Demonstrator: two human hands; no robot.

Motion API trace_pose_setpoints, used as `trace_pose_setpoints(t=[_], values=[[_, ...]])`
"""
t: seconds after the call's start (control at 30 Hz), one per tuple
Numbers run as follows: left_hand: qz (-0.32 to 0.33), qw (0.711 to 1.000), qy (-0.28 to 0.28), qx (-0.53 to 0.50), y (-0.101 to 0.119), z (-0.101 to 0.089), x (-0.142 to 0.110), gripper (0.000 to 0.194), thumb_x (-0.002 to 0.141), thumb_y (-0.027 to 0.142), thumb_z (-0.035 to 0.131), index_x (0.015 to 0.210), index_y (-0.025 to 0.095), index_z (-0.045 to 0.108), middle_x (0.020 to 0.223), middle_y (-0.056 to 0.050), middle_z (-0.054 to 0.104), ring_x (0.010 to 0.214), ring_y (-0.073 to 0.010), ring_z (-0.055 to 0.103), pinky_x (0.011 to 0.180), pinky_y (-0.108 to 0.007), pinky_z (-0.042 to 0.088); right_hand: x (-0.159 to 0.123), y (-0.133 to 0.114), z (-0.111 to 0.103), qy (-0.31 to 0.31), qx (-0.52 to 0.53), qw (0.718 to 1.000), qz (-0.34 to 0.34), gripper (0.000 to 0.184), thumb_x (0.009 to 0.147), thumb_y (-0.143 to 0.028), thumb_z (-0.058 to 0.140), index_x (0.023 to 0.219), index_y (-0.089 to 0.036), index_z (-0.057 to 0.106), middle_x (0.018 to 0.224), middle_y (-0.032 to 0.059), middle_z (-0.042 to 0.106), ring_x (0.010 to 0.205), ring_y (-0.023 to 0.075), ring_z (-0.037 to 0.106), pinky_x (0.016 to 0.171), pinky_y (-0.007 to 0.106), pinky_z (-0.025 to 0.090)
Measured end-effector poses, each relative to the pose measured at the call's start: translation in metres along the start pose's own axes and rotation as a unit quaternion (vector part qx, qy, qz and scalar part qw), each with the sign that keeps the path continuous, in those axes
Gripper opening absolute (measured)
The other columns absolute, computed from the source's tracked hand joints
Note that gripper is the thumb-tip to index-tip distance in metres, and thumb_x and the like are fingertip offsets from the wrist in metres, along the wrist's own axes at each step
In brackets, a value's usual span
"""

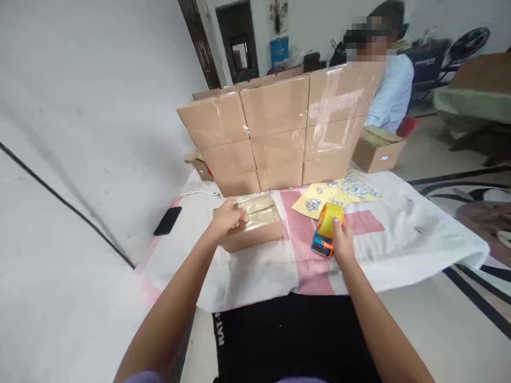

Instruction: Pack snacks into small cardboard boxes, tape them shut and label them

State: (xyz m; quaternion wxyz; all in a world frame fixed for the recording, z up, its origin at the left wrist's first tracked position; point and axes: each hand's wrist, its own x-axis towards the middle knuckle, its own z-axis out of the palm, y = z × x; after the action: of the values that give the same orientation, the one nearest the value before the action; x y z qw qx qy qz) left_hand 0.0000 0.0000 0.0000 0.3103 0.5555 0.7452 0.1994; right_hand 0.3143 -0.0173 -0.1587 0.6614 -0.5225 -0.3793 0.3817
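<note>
Box [259, 227]: probably light and fairly stiff, its taped top perhaps slippery; the end walls look best to hold.
Tape dispenser [326, 230]: seems firm and sturdy, easiest taken by its side.
Look: plain brown cardboard under shiny clear tape; the dispenser is yellow, orange and blue.
Left hand [228, 217]: touches the box's left end; whether its grip closes, one cannot tell.
Right hand [343, 239]: its grip holds the dispenser's side.
Place: the box sits on the cloth-covered surface [255, 276], before stacked boxes [275, 114].
</note>
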Motion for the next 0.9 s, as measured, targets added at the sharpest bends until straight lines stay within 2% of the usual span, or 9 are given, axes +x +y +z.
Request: trace_pose_setpoints(t=[0.13,0.27,0.37,0.47,0.53,0.63,0.73,0.8,0.9], values=[[0.012,0.999,-0.006,0.035,0.001,-0.003,0.001,0.049,0.097,0.027,0.049,0.144,0.015,0.041,0.086,-0.005,0.077,0.054,-0.0129,0.059,0.052,-0.023,0.043,0.001,0.002,0.001,-0.002,0.018,1.000,0.004,0.060,0.083,-0.072,0.066,0.113,-0.020,0.068,0.101,0.0134,0.077,0.084,0.0319,0.075,0.074,0.046,0.062],[0.028,0.992,0.005,0.126,0.002,-0.009,0.005,0.037,0.089,0.028,0.059,0.125,0.017,0.058,0.076,-0.004,0.076,0.061,-0.0200,0.068,0.063,-0.029,0.050,0.002,0.004,0.000,-0.013,0.035,0.999,0.022,0.056,0.082,-0.072,0.067,0.108,-0.022,0.067,0.097,0.0129,0.077,0.082,0.0330,0.075,0.074,0.049,0.062],[0.029,0.976,0.061,0.209,0.001,-0.010,0.008,0.040,0.086,0.036,0.065,0.117,0.012,0.062,0.070,-0.011,0.074,0.081,-0.0344,0.073,0.075,-0.041,0.053,0.002,0.004,0.001,-0.019,0.041,0.999,0.027,0.055,0.082,-0.072,0.066,0.105,-0.023,0.066,0.094,0.0131,0.076,0.081,0.0340,0.075,0.074,0.050,0.062],[0.046,0.953,0.138,0.267,-0.003,-0.005,0.002,0.045,0.089,0.043,0.062,0.116,0.008,0.063,0.088,-0.023,0.075,0.099,-0.0452,0.071,0.081,-0.052,0.052,0.002,0.002,0.002,-0.022,0.042,0.999,0.025,0.053,0.082,-0.072,0.066,0.105,-0.023,0.065,0.094,0.0141,0.076,0.082,0.0351,0.076,0.075,0.052,0.062],[0.094,0.937,0.180,0.285,-0.011,0.004,-0.008,0.041,0.094,0.040,0.055,0.121,0.010,0.063,0.108,-0.026,0.073,0.108,-0.0439,0.069,0.087,-0.054,0.052,0.001,0.002,0.002,-0.023,0.041,0.999,0.024,0.052,0.083,-0.071,0.065,0.104,-0.024,0.065,0.095,0.0144,0.076,0.083,0.0354,0.076,0.076,0.053,0.062],[0.200,0.913,0.199,0.295,-0.034,0.024,-0.032,0.033,0.101,0.035,0.045,0.119,0.019,0.067,0.126,-0.018,0.071,0.120,-0.0338,0.066,0.102,-0.049,0.049,0.002,0.005,0.000,-0.029,0.044,0.998,0.022,0.050,0.085,-0.069,0.065,0.106,-0.024,0.065,0.098,0.0139,0.076,0.085,0.0345,0.076,0.078,0.052,0.062],[0.287,0.890,0.205,0.289,-0.069,0.049,-0.054,0.033,0.101,0.036,0.051,0.126,0.020,0.067,0.138,-0.013,0.068,0.130,-0.0289,0.062,0.111,-0.044,0.046,0.004,0.009,-0.002,-0.038,0.039,0.998,0.014,0.051,0.086,-0.068,0.065,0.109,-0.023,0.066,0.104,0.0135,0.076,0.089,0.0333,0.076,0.081,0.050,0.063],[0.361,0.852,0.261,0.275,-0.091,0.063,-0.063,0.040,0.099,0.030,0.058,0.137,0.018,0.060,0.144,-0.013,0.064,0.136,-0.0292,0.059,0.114,-0.045,0.045,0.004,0.010,-0.003,-0.041,0.018,0.999,0.006,0.051,0.087,-0.068,0.063,0.108,-0.022,0.066,0.105,0.0138,0.077,0.091,0.0329,0.076,0.082,0.049,0.063],[0.452,0.786,0.351,0.232,-0.114,0.074,-0.068,0.041,0.097,0.013,0.059,0.138,0.019,0.059,0.137,-0.011,0.069,0.131,-0.0260,0.064,0.110,-0.044,0.049,0.000,0.011,-0.001,-0.044,-0.008,0.999,0.000,0.050,0.089,-0.068,0.060,0.106,-0.021,0.066,0.100,0.0136,0.077,0.088,0.0316,0.076,0.079,0.047,0.063]])
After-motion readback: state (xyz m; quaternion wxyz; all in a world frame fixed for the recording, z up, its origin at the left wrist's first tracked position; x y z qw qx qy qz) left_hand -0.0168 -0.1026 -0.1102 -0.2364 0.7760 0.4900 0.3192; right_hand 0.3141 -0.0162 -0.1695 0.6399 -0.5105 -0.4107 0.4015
